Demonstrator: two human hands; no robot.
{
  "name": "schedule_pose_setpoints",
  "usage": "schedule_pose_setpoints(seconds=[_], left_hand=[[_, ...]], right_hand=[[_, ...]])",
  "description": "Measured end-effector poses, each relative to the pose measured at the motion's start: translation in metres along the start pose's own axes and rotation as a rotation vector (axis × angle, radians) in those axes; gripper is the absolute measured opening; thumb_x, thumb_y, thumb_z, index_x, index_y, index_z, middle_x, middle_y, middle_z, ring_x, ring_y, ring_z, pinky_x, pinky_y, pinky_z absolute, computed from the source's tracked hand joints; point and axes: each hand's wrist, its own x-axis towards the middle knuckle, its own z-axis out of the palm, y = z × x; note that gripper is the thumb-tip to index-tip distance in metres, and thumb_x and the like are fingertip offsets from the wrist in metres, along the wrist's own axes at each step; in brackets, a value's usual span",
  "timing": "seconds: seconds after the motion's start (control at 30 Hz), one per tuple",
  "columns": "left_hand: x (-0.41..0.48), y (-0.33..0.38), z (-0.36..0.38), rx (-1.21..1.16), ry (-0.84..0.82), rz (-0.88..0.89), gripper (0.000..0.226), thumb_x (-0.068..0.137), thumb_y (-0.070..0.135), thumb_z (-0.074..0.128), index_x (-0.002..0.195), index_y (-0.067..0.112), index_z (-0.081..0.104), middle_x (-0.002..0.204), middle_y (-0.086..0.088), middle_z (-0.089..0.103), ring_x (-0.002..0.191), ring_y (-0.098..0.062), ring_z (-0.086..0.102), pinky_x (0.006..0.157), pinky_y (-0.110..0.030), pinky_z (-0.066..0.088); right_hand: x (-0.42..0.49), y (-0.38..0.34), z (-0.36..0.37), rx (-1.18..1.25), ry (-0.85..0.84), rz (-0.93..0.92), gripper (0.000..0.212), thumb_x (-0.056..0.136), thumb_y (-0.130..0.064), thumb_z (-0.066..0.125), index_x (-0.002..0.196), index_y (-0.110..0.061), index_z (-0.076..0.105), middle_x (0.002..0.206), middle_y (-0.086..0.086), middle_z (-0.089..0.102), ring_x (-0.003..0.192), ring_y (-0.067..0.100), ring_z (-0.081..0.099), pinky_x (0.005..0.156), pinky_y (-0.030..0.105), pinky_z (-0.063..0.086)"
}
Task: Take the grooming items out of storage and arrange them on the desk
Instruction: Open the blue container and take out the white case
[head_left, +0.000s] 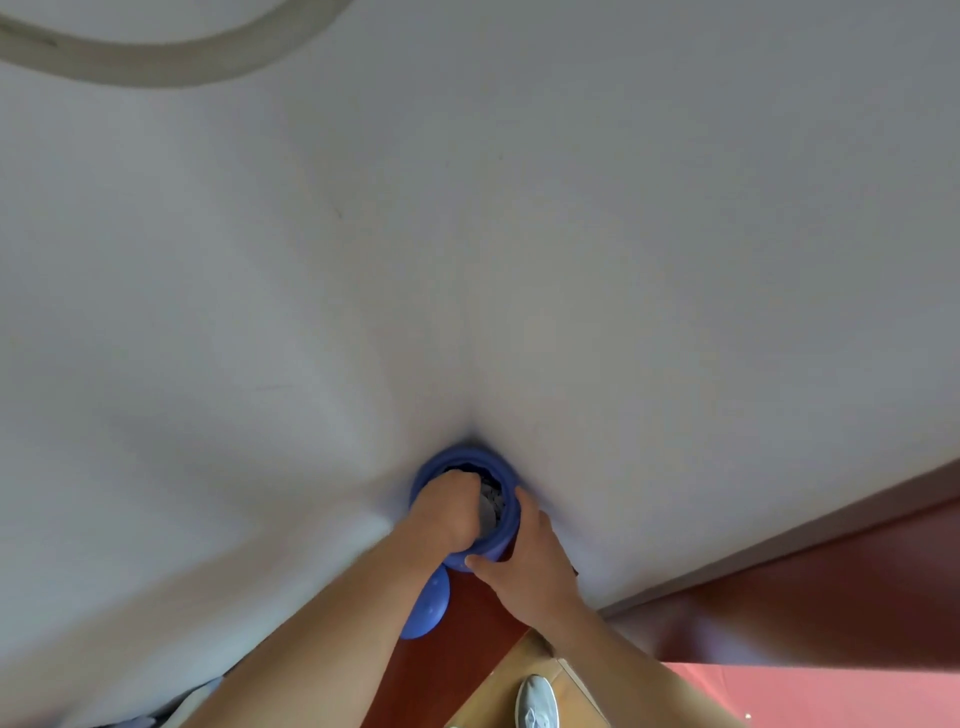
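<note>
Your left hand (449, 514) dips into the blue container (498, 543). Its fingers are hidden among the dark items (493, 499) inside, so you cannot tell its grip. Your right hand (530, 561) clasps the container's outer wall, just beside the left. A blue lid (428, 608) lies on the bench (467, 634) under your left forearm.

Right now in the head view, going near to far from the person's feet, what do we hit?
White shoe → blue domed lid → blue container → white wall corner. The left hand and right hand overlap the container, so they are left out.
</note>
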Motion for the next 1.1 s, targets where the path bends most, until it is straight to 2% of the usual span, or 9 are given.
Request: schedule_pose_setpoints(seconds=[0.1,0.2,0.33,0.5,0.73,0.87,0.93,1.03,1.1], left_hand=[[-0.001,0.001,0.001,-0.016,-0.019,-0.030,0.019,0.093,0.008,0.055,0.108,0.006,0.066,0.110,-0.011,0.068,0.103,-0.022,0.063,0.088,-0.029,0.049],[-0.003,0.000,0.003,-0.045,-0.009,-0.028,0.020,0.092,0.004,0.053,0.106,0.004,0.067,0.107,-0.012,0.068,0.100,-0.023,0.064,0.085,-0.030,0.051],[-0.004,-0.005,0.002,-0.101,0.018,-0.002,0.020,0.088,0.002,0.055,0.102,0.007,0.069,0.101,-0.010,0.070,0.093,-0.020,0.064,0.071,-0.025,0.042],[-0.009,-0.007,-0.004,-0.167,0.026,0.065,0.036,0.088,0.000,0.056,0.120,0.013,0.067,0.112,-0.003,0.069,0.101,-0.018,0.062,0.077,-0.021,0.041],[-0.018,-0.008,-0.012,-0.255,0.068,0.104,0.036,0.086,0.001,0.057,0.114,0.016,0.074,0.110,0.002,0.073,0.102,-0.014,0.064,0.088,-0.027,0.049],[-0.024,-0.013,-0.021,-0.321,0.157,0.101,0.028,0.087,0.004,0.061,0.107,0.018,0.075,0.101,0.004,0.073,0.094,-0.013,0.065,0.082,-0.025,0.049],[-0.028,-0.016,-0.026,-0.359,0.219,0.109,0.024,0.086,0.008,0.067,0.106,0.018,0.076,0.101,0.006,0.073,0.095,-0.012,0.065,0.085,-0.027,0.050],[-0.035,-0.022,-0.032,-0.432,0.305,0.119,0.026,0.083,0.010,0.072,0.108,0.017,0.076,0.104,0.005,0.074,0.096,-0.012,0.066,0.087,-0.028,0.051],[-0.040,-0.025,-0.037,-0.469,0.346,0.115,0.026,0.082,0.008,0.073,0.107,0.015,0.076,0.101,0.004,0.074,0.092,-0.012,0.066,0.082,-0.024,0.050]], right_hand=[[-0.001,-0.001,-0.001,-0.002,0.001,-0.007,0.096,0.067,-0.051,0.079,0.144,-0.040,0.023,0.135,-0.014,0.041,0.122,0.006,0.045,0.094,0.024,0.044],[-0.001,-0.002,-0.001,-0.009,-0.001,-0.002,0.098,0.069,-0.051,0.079,0.147,-0.039,0.021,0.137,-0.013,0.039,0.124,0.006,0.044,0.095,0.024,0.043],[-0.002,-0.002,-0.001,0.006,-0.002,0.003,0.097,0.068,-0.050,0.079,0.146,-0.040,0.022,0.138,-0.012,0.040,0.123,0.006,0.045,0.095,0.024,0.043],[-0.002,-0.001,-0.002,-0.002,-0.005,0.012,0.098,0.071,-0.048,0.079,0.148,-0.038,0.021,0.141,-0.009,0.039,0.124,0.007,0.045,0.095,0.023,0.042],[-0.003,-0.003,-0.003,-0.008,0.002,0.005,0.093,0.070,-0.046,0.079,0.145,-0.039,0.025,0.136,-0.011,0.041,0.120,0.007,0.048,0.094,0.025,0.046],[-0.002,-0.001,-0.001,-0.017,-0.012,0.060,0.087,0.068,-0.051,0.078,0.140,-0.034,0.032,0.127,-0.014,0.043,0.111,0.006,0.051,0.088,0.024,0.046],[-0.001,0.003,0.002,0.012,-0.009,0.134,0.085,0.064,-0.058,0.078,0.133,-0.028,0.039,0.127,-0.011,0.047,0.108,0.006,0.053,0.088,0.026,0.049],[-0.002,0.004,0.001,-0.002,0.002,0.145,0.087,0.066,-0.057,0.079,0.136,-0.025,0.038,0.127,-0.010,0.044,0.114,0.009,0.052,0.085,0.022,0.041],[-0.002,0.002,0.000,-0.025,0.010,0.116,0.085,0.068,-0.052,0.079,0.137,-0.026,0.037,0.130,-0.008,0.045,0.116,0.010,0.051,0.084,0.020,0.039]])
